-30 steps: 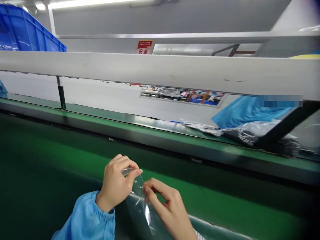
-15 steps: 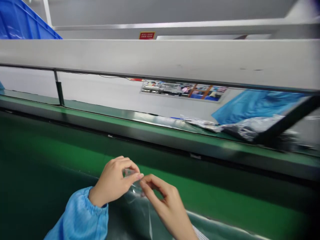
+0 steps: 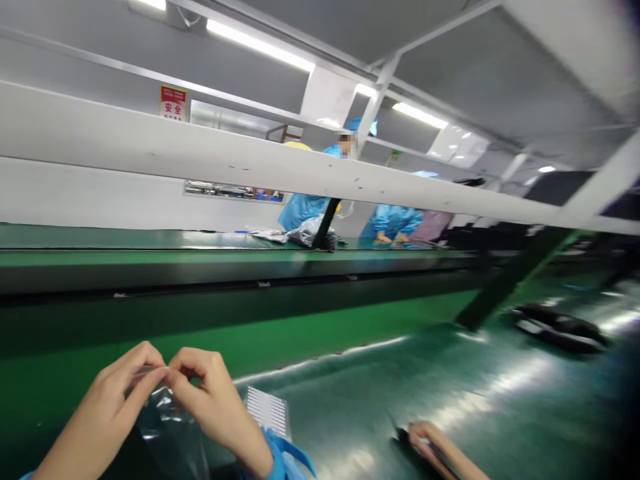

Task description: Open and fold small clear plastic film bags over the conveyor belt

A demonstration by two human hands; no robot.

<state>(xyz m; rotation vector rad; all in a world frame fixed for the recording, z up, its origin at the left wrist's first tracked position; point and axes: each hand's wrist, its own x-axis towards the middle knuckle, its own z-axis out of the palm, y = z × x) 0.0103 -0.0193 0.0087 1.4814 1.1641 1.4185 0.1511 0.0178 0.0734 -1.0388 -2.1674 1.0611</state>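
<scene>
A clear plastic bag (image 3: pixel 173 427) hangs from my fingers in the lower left of the head view. My left hand (image 3: pixel 113 407) pinches its top edge between thumb and fingers. Right beside it, my right hand (image 3: pixel 215 400) pinches the same edge, the fingertips of both hands almost touching. Below the hands the bag hangs down, see-through and shiny, and its lower end runs out of the picture. Just right of my right wrist, a white sheet with rows of strips (image 3: pixel 269 410) lies on the green table.
Another person's hand (image 3: pixel 433 440) holds a dark object at lower right. A dark packed item (image 3: pixel 560 328) lies on the green table (image 3: pixel 345 393). A slanted post (image 3: pixel 515 283) rises behind. Beyond the green belt (image 3: pixel 300 333), co-workers in blue (image 3: pixel 397 219) stand near plastic-wrapped items (image 3: pixel 313 233).
My view has swung right and up, bringing co-workers, the table and another person's hand into sight. Both my hands still pinch the bag and now appear further left.
</scene>
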